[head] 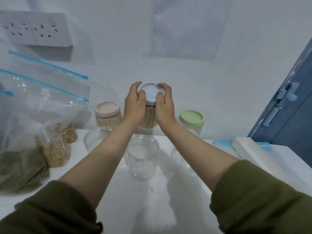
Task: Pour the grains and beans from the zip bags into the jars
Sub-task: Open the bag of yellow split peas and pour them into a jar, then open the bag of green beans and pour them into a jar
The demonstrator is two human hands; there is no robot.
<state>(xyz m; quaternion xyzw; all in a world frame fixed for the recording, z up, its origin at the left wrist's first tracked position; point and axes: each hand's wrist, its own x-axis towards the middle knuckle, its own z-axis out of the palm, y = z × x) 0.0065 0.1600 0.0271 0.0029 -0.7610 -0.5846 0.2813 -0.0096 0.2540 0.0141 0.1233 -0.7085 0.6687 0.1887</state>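
Observation:
Both hands grip a clear jar of beige grains point(148, 119) with a pale blue lid point(150, 93), held at the far middle of the white table point(152, 200). My left hand point(134, 105) curls round the lid's left side and my right hand point(164, 105) round its right side. To the left stands a pink-lidded jar point(107, 114) with grains. At the right stands a green-lidded jar point(191, 121). Two open empty jars point(142, 156) point(94, 139) sit nearer. Zip bags of grains and beans point(33, 132) lie at the left.
A white box with blue tape point(263, 159) lies at the table's right side. A wall socket point(35, 27) is mounted at the upper left. A blue door point(287, 107) stands at the right. The white wall lies just behind the jars.

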